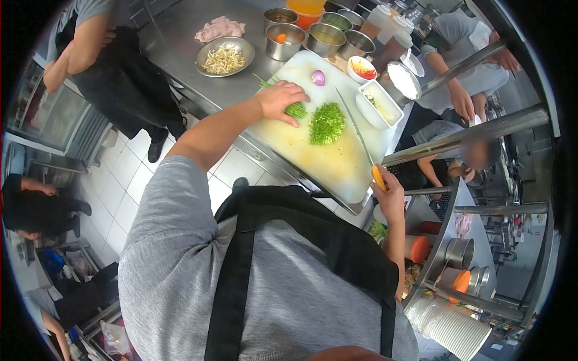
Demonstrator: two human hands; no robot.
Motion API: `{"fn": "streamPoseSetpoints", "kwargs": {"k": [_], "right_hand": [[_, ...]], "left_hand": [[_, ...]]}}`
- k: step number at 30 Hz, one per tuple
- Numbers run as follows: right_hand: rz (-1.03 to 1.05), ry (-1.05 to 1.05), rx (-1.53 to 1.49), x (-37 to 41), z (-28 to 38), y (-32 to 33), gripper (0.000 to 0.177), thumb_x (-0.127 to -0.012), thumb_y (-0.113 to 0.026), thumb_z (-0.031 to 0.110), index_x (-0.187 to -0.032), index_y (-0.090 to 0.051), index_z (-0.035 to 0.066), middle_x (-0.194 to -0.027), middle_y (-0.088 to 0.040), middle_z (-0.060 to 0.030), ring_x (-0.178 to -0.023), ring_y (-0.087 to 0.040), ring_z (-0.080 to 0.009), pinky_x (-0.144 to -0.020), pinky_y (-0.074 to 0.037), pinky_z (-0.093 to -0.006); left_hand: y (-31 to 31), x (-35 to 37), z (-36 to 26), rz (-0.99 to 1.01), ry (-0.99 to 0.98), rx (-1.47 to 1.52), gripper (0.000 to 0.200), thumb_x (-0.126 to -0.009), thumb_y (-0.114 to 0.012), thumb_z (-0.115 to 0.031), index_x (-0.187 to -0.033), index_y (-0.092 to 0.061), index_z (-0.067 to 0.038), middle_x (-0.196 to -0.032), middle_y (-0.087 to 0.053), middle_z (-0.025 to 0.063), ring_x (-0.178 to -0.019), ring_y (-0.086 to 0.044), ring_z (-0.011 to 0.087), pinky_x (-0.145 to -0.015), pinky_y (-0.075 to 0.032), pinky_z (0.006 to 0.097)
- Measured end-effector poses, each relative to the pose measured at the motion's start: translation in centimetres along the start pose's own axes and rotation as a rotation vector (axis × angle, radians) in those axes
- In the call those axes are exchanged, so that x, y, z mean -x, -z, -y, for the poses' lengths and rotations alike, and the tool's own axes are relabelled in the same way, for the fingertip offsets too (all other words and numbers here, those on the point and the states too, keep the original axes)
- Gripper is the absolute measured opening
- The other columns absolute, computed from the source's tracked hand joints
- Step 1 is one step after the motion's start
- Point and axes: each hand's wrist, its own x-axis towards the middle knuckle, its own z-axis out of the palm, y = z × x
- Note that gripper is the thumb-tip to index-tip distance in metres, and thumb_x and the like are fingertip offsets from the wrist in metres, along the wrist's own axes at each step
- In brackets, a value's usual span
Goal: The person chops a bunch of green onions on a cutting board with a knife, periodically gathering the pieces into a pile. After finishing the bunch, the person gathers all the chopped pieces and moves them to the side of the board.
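Note:
My left hand (282, 99) presses down on a bunch of green herbs (295, 110) on a white cutting board (337, 159). A heap of chopped greens (327, 123) lies just right of that hand. My right hand (388, 197) grips the orange handle of a knife (359, 137) at the board's near right corner. The long thin blade lies across the board toward the far side. A small red onion (318, 77) rests near the board's far edge.
A steel bowl of bean sprouts (224, 57), pale raw meat (220, 28), several steel containers (326, 38) and white dishes (379, 103) stand around the board on the steel counter (180, 48). Other people stand at the left and right. Steel rails (469, 132) cross on the right.

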Motion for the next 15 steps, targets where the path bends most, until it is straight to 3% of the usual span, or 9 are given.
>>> {"fn": "streamPoseSetpoints", "kwargs": {"k": [2, 5, 11, 15], "right_hand": [[-0.009, 0.004, 0.005, 0.1, 0.1, 0.0, 0.049, -0.077, -0.071, 0.004, -0.124, -0.060, 0.004, -0.105, -0.064, -0.0186, -0.096, -0.064, -0.0324, -0.086, -0.049, -0.0348], [-0.025, 0.007, 0.014, 0.3, 0.2, 0.0, 0.049, -0.077, -0.071, 0.005, -0.124, -0.059, 0.004, -0.106, -0.064, -0.0186, -0.096, -0.064, -0.0314, -0.086, -0.049, -0.0344], [-0.054, -0.025, -0.070, 0.7, -1.0, -1.1, 0.049, -0.078, -0.071, 0.006, -0.125, -0.059, 0.005, -0.109, -0.065, -0.0187, -0.096, -0.065, -0.0280, -0.085, -0.050, -0.0332], [-0.066, -0.103, -0.114, 1.2, -0.4, -2.1, 0.048, -0.079, -0.071, 0.006, -0.126, -0.059, 0.005, -0.108, -0.065, -0.0180, -0.095, -0.065, -0.0258, -0.083, -0.050, -0.0328]], "left_hand": [[0.5, 0.9, 0.6, -0.109, -0.021, 0.064, 0.084, -0.068, -0.076, -0.052, -0.138, -0.045, -0.015, -0.131, -0.049, 0.0117, -0.125, -0.044, 0.0327, -0.107, -0.030, 0.0465], [1.4, 2.0, 2.1, -0.087, 0.020, 0.017, 0.092, -0.063, -0.078, -0.053, -0.140, -0.043, -0.014, -0.132, -0.048, 0.0118, -0.125, -0.043, 0.0340, -0.108, -0.028, 0.0475], [0.3, 3.0, 2.6, -0.048, 0.089, 0.012, 0.075, -0.072, -0.075, -0.046, -0.133, -0.049, -0.012, -0.125, -0.051, 0.0107, -0.119, -0.047, 0.0307, -0.102, -0.036, 0.0463], [-1.1, 2.2, 2.9, -0.100, 0.024, 0.066, 0.067, -0.076, -0.073, -0.043, -0.130, -0.052, -0.011, -0.121, -0.052, 0.0105, -0.116, -0.048, 0.0294, -0.100, -0.038, 0.0454]]}}
